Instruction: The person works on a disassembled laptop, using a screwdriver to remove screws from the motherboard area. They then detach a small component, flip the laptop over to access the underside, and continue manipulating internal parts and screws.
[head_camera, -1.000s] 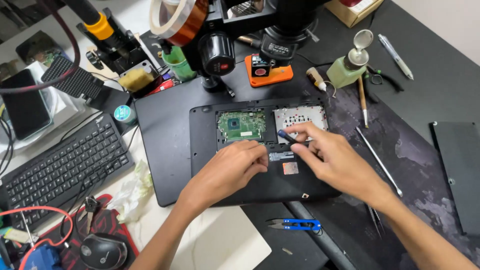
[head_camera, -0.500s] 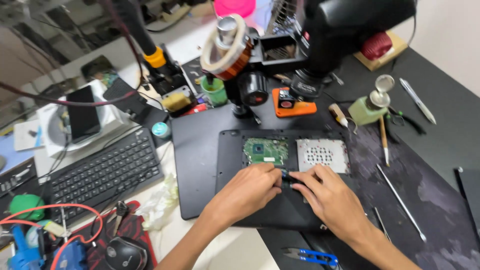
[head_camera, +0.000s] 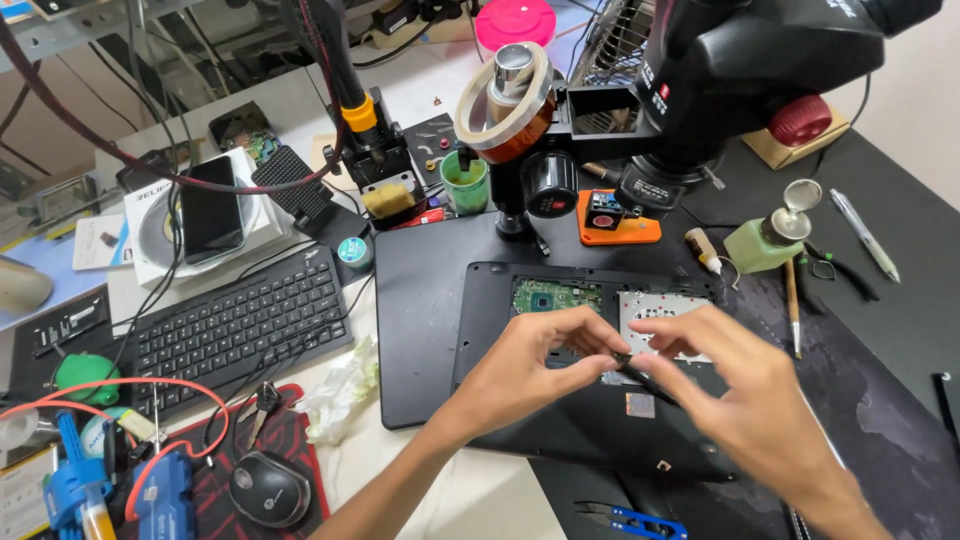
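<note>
An opened black laptop base (head_camera: 560, 420) lies on the mat under a microscope, showing a green circuit board (head_camera: 556, 296) and a silvery plate (head_camera: 662, 308). My left hand (head_camera: 530, 365) hovers over the middle of it, its fingertips pinched on the end of a thin dark tool (head_camera: 640, 378). My right hand (head_camera: 740, 390) meets it from the right and grips the same tool, which slants down to the right. Both hands are raised a little above the laptop.
The black microscope (head_camera: 700, 70) with its ring light (head_camera: 505, 100) towers behind. A green bottle (head_camera: 765, 245), pen (head_camera: 860, 232), orange block (head_camera: 615, 220) and brush (head_camera: 790, 305) lie right. A keyboard (head_camera: 235, 325), phone (head_camera: 210, 205), mouse (head_camera: 270, 487) and blue cutters (head_camera: 640, 520) surround.
The view has tilted up and shifted, so the microscope fills more of the top. Both hands have lifted off the laptop and now meet at a thin tool between them.
</note>
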